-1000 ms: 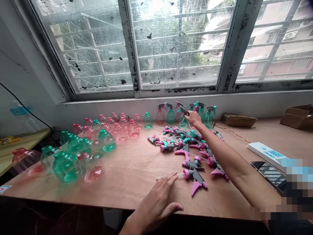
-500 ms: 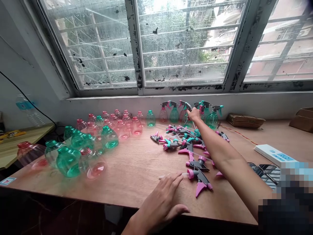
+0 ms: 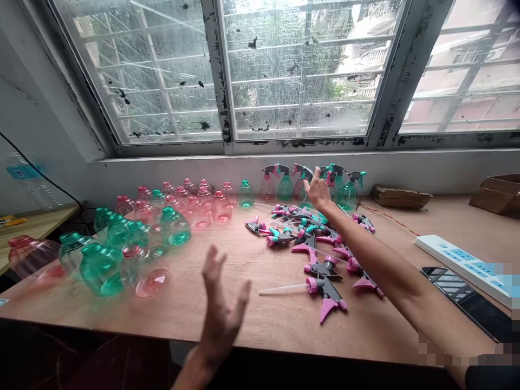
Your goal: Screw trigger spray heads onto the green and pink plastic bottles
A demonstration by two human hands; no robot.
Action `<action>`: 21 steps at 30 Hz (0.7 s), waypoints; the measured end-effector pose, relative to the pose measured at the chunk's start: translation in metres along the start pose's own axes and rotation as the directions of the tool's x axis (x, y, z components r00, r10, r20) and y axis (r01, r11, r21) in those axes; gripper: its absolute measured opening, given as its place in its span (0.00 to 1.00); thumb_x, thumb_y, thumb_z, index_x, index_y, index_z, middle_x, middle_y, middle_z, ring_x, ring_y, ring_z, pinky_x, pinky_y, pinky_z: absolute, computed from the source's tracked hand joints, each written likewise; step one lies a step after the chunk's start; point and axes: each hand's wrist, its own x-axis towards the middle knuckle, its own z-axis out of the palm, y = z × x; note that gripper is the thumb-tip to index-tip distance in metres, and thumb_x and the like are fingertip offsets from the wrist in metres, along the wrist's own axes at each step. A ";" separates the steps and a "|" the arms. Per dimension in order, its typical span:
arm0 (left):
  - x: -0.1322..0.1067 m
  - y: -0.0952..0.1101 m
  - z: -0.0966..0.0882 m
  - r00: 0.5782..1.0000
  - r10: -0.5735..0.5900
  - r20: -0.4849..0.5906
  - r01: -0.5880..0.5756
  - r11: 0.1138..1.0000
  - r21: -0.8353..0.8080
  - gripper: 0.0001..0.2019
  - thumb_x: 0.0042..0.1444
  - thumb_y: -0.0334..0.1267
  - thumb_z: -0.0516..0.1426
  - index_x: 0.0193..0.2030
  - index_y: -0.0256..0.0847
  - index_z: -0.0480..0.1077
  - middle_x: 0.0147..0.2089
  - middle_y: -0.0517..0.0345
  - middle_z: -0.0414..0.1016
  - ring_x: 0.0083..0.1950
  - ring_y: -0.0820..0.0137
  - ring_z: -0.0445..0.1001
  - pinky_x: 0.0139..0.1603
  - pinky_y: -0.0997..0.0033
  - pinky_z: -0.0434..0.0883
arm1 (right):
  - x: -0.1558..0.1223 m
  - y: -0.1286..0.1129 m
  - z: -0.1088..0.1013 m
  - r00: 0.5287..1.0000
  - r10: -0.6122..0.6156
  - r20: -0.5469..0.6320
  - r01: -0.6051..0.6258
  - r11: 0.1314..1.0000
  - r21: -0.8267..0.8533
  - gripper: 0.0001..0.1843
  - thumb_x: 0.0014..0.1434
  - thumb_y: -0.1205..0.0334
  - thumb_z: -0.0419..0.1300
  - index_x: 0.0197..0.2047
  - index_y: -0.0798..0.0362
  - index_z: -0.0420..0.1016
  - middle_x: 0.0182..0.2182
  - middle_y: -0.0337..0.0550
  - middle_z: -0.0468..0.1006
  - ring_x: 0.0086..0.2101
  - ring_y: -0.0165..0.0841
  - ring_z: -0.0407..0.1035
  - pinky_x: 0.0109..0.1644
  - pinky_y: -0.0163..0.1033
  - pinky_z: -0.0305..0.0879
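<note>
Care helps: the left hand [image 3: 221, 317], wide open and empty above the near table edge [image 3: 134, 327], should miss the spray head [image 3: 327, 295] on its right; there's room to its left. Far back, the right hand [image 3: 319, 190], loosely open and seemingly empty, needs gentle moves, because standing spray bottles [image 3: 285, 188] crowd it.

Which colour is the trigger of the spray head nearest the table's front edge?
The trigger is pink; the head view, the only one, shows it best.

Left hand [image 3: 219, 322] above the table [image 3: 187, 292] — right hand [image 3: 318, 192] near upright spray bottles [image 3: 285, 188].
</note>
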 end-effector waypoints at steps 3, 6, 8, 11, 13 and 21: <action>0.028 -0.030 -0.041 0.968 0.070 -0.242 -0.010 0.971 0.239 0.32 0.63 0.35 0.61 0.71 0.43 0.53 0.77 0.45 0.47 0.76 0.45 0.49 0.75 0.39 0.52 | -0.017 -0.012 -0.027 0.989 -0.145 0.021 0.145 0.989 0.018 0.32 0.69 0.62 0.57 0.70 0.64 0.51 0.36 0.59 0.84 0.35 0.51 0.79 0.35 0.48 0.74; 0.045 -0.067 -0.077 0.891 0.259 -0.373 -0.017 0.840 0.542 0.35 0.57 0.36 0.67 0.69 0.38 0.58 0.73 0.45 0.59 0.74 0.39 0.52 0.74 0.35 0.51 | -0.045 -0.023 -0.061 0.960 -0.276 0.048 0.274 0.960 0.052 0.34 0.68 0.64 0.58 0.71 0.60 0.47 0.33 0.51 0.84 0.29 0.45 0.78 0.31 0.42 0.71; 0.049 -0.085 -0.089 0.914 0.204 -0.350 0.033 0.823 0.567 0.39 0.58 0.39 0.66 0.71 0.38 0.53 0.71 0.46 0.61 0.72 0.38 0.57 0.71 0.35 0.58 | -0.072 -0.029 -0.086 0.935 -0.346 0.079 0.341 0.937 0.078 0.33 0.67 0.61 0.59 0.70 0.56 0.51 0.33 0.46 0.83 0.27 0.41 0.77 0.30 0.39 0.70; 0.050 -0.093 -0.089 0.933 0.177 -0.313 0.042 0.811 0.583 0.39 0.57 0.45 0.67 0.70 0.37 0.56 0.68 0.42 0.66 0.68 0.36 0.64 0.68 0.32 0.60 | -0.128 -0.037 -0.119 0.875 -0.454 0.168 0.451 0.891 0.063 0.25 0.69 0.56 0.56 0.64 0.55 0.59 0.32 0.45 0.81 0.22 0.38 0.73 0.22 0.37 0.63; 0.049 -0.087 -0.081 0.956 0.127 -0.264 0.040 0.835 0.549 0.32 0.61 0.45 0.64 0.68 0.39 0.59 0.67 0.44 0.66 0.68 0.41 0.65 0.68 0.36 0.61 | -0.170 -0.038 -0.135 0.865 -0.458 0.205 0.462 0.886 0.032 0.23 0.68 0.51 0.56 0.61 0.52 0.63 0.30 0.43 0.80 0.22 0.40 0.73 0.21 0.38 0.61; 0.023 -0.025 -0.027 0.992 -0.094 0.088 0.085 0.992 0.097 0.36 0.58 0.47 0.64 0.69 0.45 0.55 0.63 0.44 0.66 0.61 0.49 0.70 0.63 0.44 0.68 | -0.287 0.017 -0.119 0.904 -0.395 0.162 0.371 0.915 0.162 0.14 0.68 0.56 0.54 0.56 0.42 0.69 0.49 0.53 0.80 0.50 0.55 0.75 0.50 0.58 0.74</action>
